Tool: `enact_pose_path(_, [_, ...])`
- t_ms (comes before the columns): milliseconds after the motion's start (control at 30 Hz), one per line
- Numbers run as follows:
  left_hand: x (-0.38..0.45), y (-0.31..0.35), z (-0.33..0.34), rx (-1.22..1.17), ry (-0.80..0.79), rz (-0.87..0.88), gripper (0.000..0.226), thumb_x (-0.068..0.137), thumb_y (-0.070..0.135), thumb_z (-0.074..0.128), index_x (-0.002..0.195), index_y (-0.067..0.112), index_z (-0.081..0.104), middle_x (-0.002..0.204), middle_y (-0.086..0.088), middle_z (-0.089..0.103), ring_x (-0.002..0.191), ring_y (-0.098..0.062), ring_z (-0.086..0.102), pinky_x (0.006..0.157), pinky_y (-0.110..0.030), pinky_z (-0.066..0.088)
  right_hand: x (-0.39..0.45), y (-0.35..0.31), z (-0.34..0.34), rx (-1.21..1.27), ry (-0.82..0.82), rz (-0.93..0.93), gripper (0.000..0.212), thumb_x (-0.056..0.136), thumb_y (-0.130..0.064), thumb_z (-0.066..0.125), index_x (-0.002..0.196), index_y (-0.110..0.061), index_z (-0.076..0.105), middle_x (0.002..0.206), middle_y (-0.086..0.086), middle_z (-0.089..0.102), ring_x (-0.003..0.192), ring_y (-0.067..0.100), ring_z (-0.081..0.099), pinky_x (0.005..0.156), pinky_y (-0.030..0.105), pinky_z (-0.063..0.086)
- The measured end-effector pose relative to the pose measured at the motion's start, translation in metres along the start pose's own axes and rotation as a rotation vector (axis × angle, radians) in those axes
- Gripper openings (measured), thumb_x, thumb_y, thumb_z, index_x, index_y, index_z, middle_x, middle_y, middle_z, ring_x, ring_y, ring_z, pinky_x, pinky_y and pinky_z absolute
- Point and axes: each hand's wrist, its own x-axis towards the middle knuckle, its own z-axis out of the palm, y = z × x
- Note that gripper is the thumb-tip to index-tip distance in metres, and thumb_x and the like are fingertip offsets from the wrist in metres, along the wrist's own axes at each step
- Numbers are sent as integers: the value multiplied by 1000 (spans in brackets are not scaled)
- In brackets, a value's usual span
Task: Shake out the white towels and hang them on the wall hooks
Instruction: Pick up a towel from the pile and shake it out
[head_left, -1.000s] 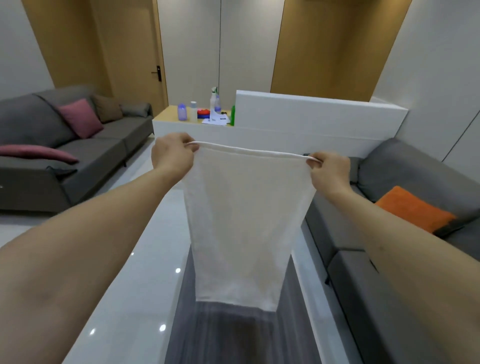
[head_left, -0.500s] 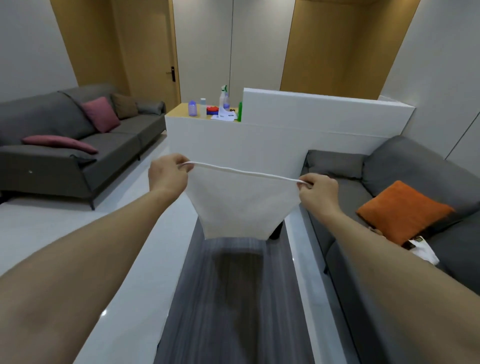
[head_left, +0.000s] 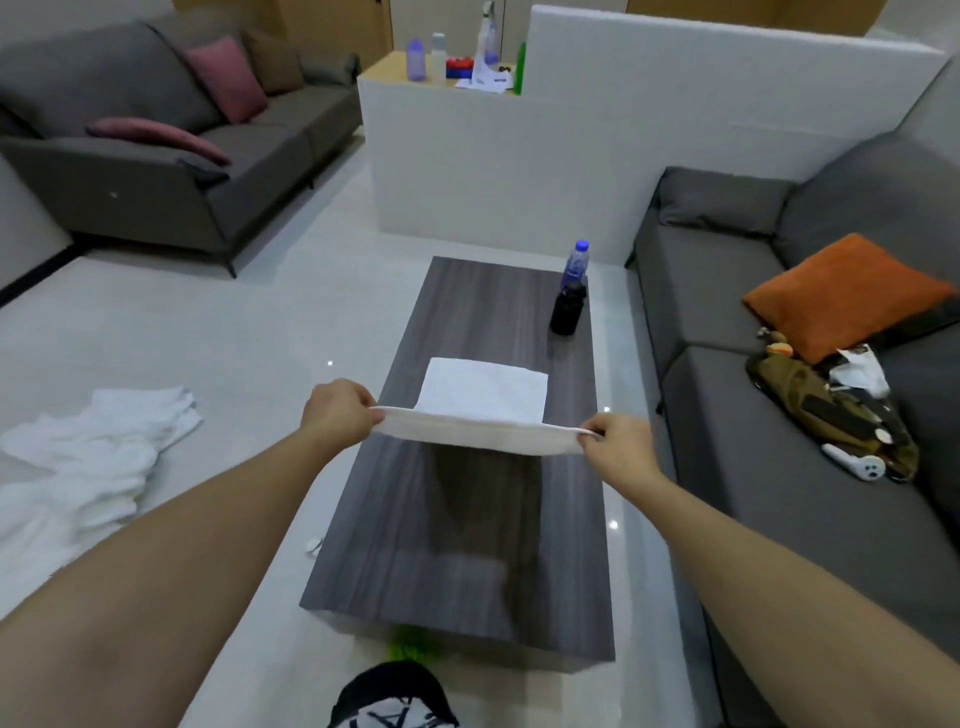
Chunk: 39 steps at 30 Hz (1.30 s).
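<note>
I hold a white towel (head_left: 483, 405) stretched out above a dark wood-grain coffee table (head_left: 467, 545). My left hand (head_left: 337, 410) grips its left corner and my right hand (head_left: 615, 449) pinches its right corner. The cloth has flown up and forward, lying nearly flat in the air beyond my hands. A heap of more white towels (head_left: 88, 457) lies on the pale floor to the left. No wall hooks are in view.
A plastic water bottle (head_left: 576, 262) and a black container (head_left: 567, 312) stand at the table's far right. Grey sofas (head_left: 753, 415) flank the table; the right one carries an orange cushion (head_left: 841, 293) and a bag (head_left: 831, 415). A white partition (head_left: 519, 166) stands behind.
My hands have swung down from chest height to just above the table. The towel, which hung down before, has whipped up and forward. The camera has tilted down.
</note>
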Motion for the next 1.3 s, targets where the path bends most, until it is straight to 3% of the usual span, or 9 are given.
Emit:
enact_pose_path(100, [-16, -21, 26, 74, -125, -35, 20, 86, 28, 72, 99, 14, 76, 87, -2, 67, 77, -16, 60, 69, -27, 50, -20, 25, 23, -51, -118, 55, 12, 91, -18, 64, 89, -13, 75, 84, 5, 70, 82, 22, 64, 80, 40, 56])
enact_pose_path(267, [-14, -31, 52, 211, -290, -53, 22, 86, 31, 71, 97, 13, 75, 89, -2, 68, 80, -17, 62, 68, -26, 50, -21, 47, 42, -111, -253, 114, 14, 92, -19, 63, 84, -18, 74, 78, -1, 66, 79, 19, 63, 70, 30, 51])
enact_pose_path(367, [5, -28, 59, 230, -312, -52, 21, 86, 33, 70, 93, 14, 73, 86, -2, 67, 78, -17, 62, 67, -27, 49, -5, 50, 48, -112, -255, 153, 15, 90, -22, 66, 76, -24, 71, 73, -7, 62, 72, 13, 60, 61, 24, 44])
enact_pose_path(733, [141, -19, 102, 182, -352, -66, 17, 84, 37, 68, 79, 21, 69, 86, -3, 67, 78, -23, 63, 72, -32, 55, 139, 40, 91, -143, -231, 304, 16, 88, -24, 69, 74, -17, 68, 77, 4, 68, 77, 23, 63, 67, 30, 49])
enact_pose_path(867, [209, -8, 126, 184, -371, -63, 16, 86, 32, 64, 82, 17, 69, 87, -5, 67, 77, -25, 61, 67, -30, 50, 216, 37, 112, -141, -198, 356, 12, 89, -17, 66, 84, -9, 74, 78, 8, 69, 77, 27, 65, 73, 40, 59])
enact_pose_path(1000, [254, -5, 155, 116, -317, -76, 20, 87, 25, 63, 104, 16, 67, 101, -6, 67, 91, -29, 62, 76, -32, 48, 266, 36, 135, -51, -45, 397, 29, 93, -12, 60, 121, -6, 67, 113, 12, 70, 104, 33, 64, 92, 44, 54])
enact_pose_path(1067, [261, -12, 170, 91, -336, -87, 27, 88, 25, 63, 114, 18, 67, 108, -5, 68, 99, -29, 62, 78, -31, 47, 270, 40, 149, 1, -21, 424, 35, 93, -14, 58, 126, -7, 63, 114, 11, 70, 104, 31, 64, 89, 41, 54])
enact_pose_path(1167, [255, -33, 195, 105, -438, -148, 24, 86, 28, 62, 107, 20, 70, 106, -5, 70, 98, -29, 63, 83, -35, 52, 253, 60, 178, -22, -113, 478, 32, 92, -20, 60, 121, -8, 66, 110, 10, 71, 100, 29, 64, 77, 28, 45])
enact_pose_path(1300, [224, -72, 227, 124, -570, -232, 26, 89, 31, 63, 109, 16, 68, 109, -9, 69, 101, -30, 63, 83, -33, 49, 205, 103, 214, -63, -347, 663, 29, 90, -27, 64, 115, -12, 71, 102, 6, 72, 91, 27, 66, 76, 29, 52])
